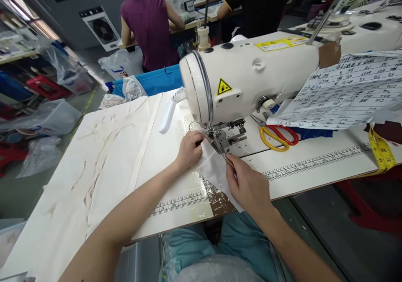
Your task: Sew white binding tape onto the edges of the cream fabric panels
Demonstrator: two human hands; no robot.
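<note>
A white sewing machine stands in front of me, its presser foot and needle area low at the left end of the arm. A piece of thin white fabric lies under that end and hangs down over the table's front edge. Close beside the needle area, my left hand is closed on the upper left of the fabric. In my right hand is a pair of slim metal tweezers, their tips pointing up-left at the presser foot. The exact spot of the tips is hard to make out.
Scissors with red and yellow handles lie right of the needle area. Handwritten sheets lean against the machine, and a yellow tape measure hangs over the edge. Cream fabric covers the table's left. Two people sit beyond.
</note>
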